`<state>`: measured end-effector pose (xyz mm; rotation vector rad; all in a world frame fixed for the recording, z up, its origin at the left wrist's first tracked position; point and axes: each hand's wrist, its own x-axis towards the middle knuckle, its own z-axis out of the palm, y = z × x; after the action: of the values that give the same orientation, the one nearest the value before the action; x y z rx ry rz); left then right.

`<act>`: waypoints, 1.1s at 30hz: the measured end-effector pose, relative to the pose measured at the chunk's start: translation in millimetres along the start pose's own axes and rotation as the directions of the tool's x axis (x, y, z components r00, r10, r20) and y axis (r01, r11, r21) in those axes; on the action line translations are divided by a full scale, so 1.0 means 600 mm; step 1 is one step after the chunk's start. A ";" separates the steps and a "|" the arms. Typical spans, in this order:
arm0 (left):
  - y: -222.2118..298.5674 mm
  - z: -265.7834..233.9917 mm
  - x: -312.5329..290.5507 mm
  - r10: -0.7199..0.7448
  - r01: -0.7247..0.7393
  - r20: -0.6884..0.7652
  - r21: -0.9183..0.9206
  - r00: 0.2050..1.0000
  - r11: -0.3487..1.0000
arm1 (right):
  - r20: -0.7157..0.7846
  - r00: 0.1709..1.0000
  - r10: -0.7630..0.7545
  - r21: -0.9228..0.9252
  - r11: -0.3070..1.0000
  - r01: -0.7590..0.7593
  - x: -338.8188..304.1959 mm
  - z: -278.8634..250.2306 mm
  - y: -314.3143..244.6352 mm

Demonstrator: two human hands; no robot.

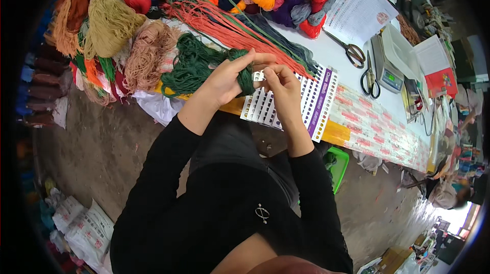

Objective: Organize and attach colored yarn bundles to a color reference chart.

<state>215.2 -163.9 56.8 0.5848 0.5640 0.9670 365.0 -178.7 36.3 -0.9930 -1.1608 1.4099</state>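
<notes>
Support the dark green skein of loose yarn [191, 67] with the left hand [229, 77], whose fingers hold its gathered end above the near edge of the white-topped table [380, 115]. Bring the right hand [286, 87] to work just beside that end, thumb and fingers narrow (whether they pinch a strand cannot be told). For good results, apply light, even tension and separate strands singly, clear of the white punched cards with a purple strip [320, 103] beneath.
</notes>
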 end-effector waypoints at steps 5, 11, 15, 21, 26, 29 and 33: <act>-0.006 0.014 0.000 -0.003 0.002 0.011 0.093 1.000 0.996 | 0.004 1.000 -0.023 -0.121 0.992 0.023 0.001 0.008 0.008; -0.003 -0.008 -0.002 -0.015 0.016 -0.025 0.031 1.000 0.999 | 0.034 0.999 -0.032 0.070 0.997 0.030 -0.002 0.000 0.001; 0.007 0.002 -0.004 0.144 -0.122 -0.196 0.120 0.970 0.985 | 0.106 0.984 0.147 -0.162 0.978 -0.128 -0.018 0.003 -0.038; 0.062 -0.100 -0.029 -0.017 0.026 -0.134 0.061 0.991 0.998 | 0.066 0.879 -0.472 -0.203 0.856 0.475 -0.023 -0.079 -0.079; 0.216 -0.239 -0.119 0.339 -0.399 -0.526 -0.001 0.780 0.917 | -0.133 0.961 -0.243 0.889 0.400 0.225 -0.058 -0.344 -0.151; 0.330 -0.334 -0.187 0.582 -0.662 -0.467 -0.011 0.666 0.749 | -0.519 0.817 -0.252 0.528 0.657 0.538 -0.139 -0.587 -0.195; 0.326 -0.198 -0.214 0.805 -0.793 -0.038 0.155 0.592 0.590 | -0.850 0.253 -0.461 -0.225 0.754 0.617 -0.178 -0.567 -0.287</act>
<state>-37.4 -165.5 128.4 0.9426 0.4413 1.8562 744.5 -231.1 137.2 -0.8700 -0.4563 0.2419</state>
